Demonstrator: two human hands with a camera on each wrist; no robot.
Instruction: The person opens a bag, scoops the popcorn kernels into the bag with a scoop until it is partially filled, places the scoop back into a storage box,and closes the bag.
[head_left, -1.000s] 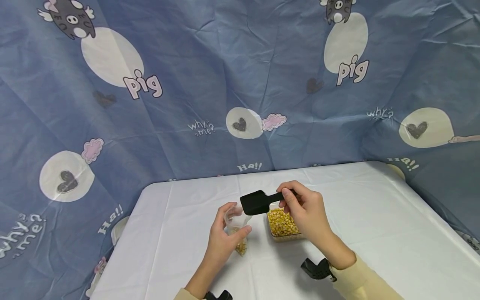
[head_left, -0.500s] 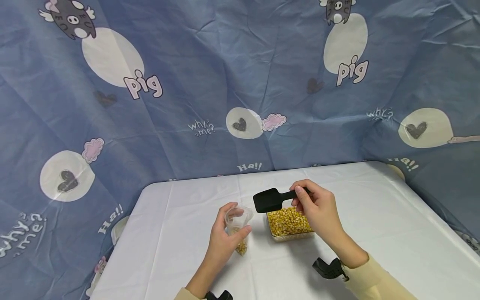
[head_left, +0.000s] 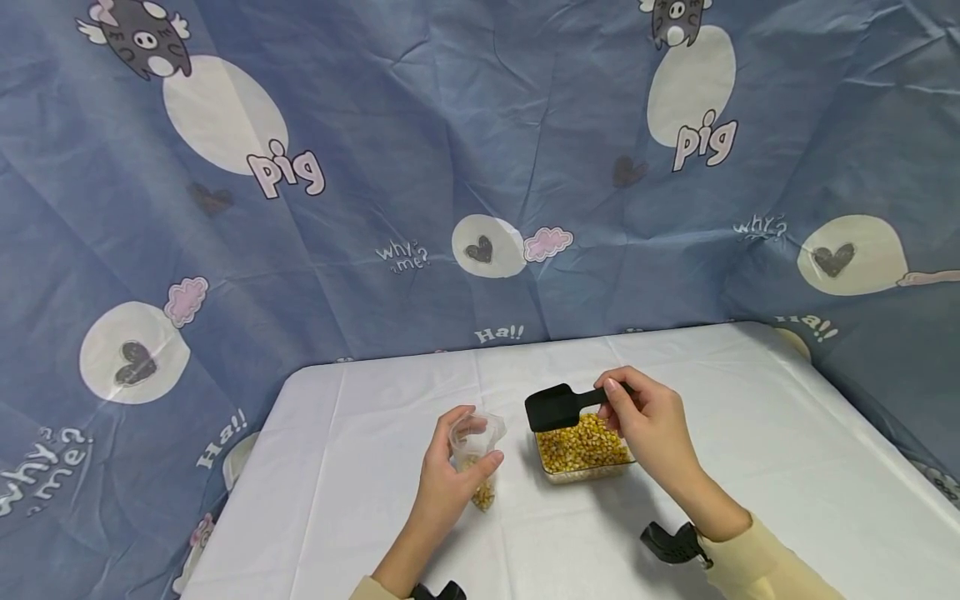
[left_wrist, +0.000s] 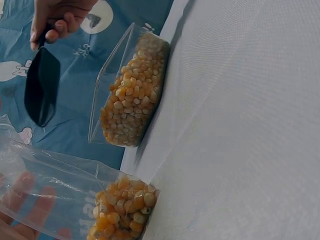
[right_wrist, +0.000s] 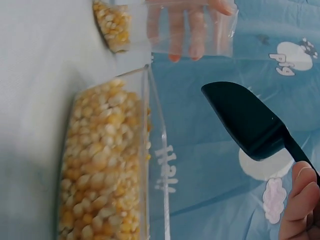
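Note:
My left hand [head_left: 447,467] grips a clear plastic bag [left_wrist: 65,167] near its gaping mouth, thumb on one side and fingers on the other. Corn kernels [left_wrist: 122,209] fill the bottom of the bag, which stands upright on the table. Between thumb and fingers of my right hand [head_left: 648,425] is the handle of a black scoop [head_left: 553,408], its blade pointing left. No kernels show on the blade in the right wrist view. Below the scoop stands a clear rectangular container [right_wrist: 145,150] with corn kernels [head_left: 581,446] in it, to the right of the bag.
A white cloth [head_left: 360,467] covers the table. Behind it hangs a blue curtain [head_left: 420,308] printed with pigs, hearts and words. A black camera mount [head_left: 672,543] sits on my right wrist, just above the tabletop in the head view.
My right hand has carried the scoop rightward, away from the bag's mouth, and lately a little lower over the container. The left hand and bag stay in place.

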